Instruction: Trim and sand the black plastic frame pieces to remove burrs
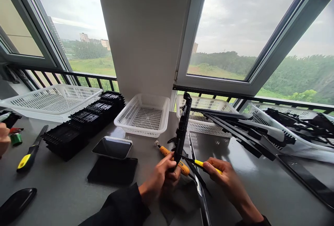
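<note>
My left hand (159, 177) is closed around the lower end of a long black plastic part (182, 128), which stands nearly upright above the table. My right hand (225, 177) grips a slim yellow-handled tool (198, 162). The tool's thin dark tip reaches the lower end of the part, close to my left fingers; I cannot make out its exact shape. Behind my left hand lies an orange handheld power tool (165, 151), partly hidden. A long shiny strip (204, 205) runs along the table between my hands.
A white basket (142, 130) stands ahead, beside stacked black trays (65, 134). Two dark phone-like slabs, one upper (112, 147) and one lower (113, 171), lie left. Long black strips (229, 125) jut from a right-hand basket. Another person's hand (3, 137) shows near a yellow-black knife (28, 156).
</note>
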Demonstrator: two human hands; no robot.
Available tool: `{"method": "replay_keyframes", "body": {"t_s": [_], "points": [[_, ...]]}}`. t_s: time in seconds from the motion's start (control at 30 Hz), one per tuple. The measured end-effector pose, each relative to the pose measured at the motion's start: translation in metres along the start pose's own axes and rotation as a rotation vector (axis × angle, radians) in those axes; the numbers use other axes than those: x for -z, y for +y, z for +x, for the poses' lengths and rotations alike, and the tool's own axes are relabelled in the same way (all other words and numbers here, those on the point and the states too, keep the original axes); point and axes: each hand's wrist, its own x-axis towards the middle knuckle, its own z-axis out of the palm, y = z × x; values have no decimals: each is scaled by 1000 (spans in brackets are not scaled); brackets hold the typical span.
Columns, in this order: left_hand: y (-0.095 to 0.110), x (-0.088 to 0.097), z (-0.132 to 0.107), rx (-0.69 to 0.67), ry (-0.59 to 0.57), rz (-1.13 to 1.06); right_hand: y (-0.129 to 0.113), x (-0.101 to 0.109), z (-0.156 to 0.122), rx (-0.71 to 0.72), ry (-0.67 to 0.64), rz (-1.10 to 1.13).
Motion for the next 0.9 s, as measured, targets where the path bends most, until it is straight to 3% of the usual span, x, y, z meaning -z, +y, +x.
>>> {"method": "replay_keyframes", "body": {"t_s": [0.27,0.63,0.9], "points": [[6,-2,-3,25,3,1,4,-3,0,9,-13,-35],[1,-2,-2,-11,60,-5,3,-3,0,-28,-147,31],[7,-3,-3,13,109,0,0,-4,-3,-7,-119,-26]]}}
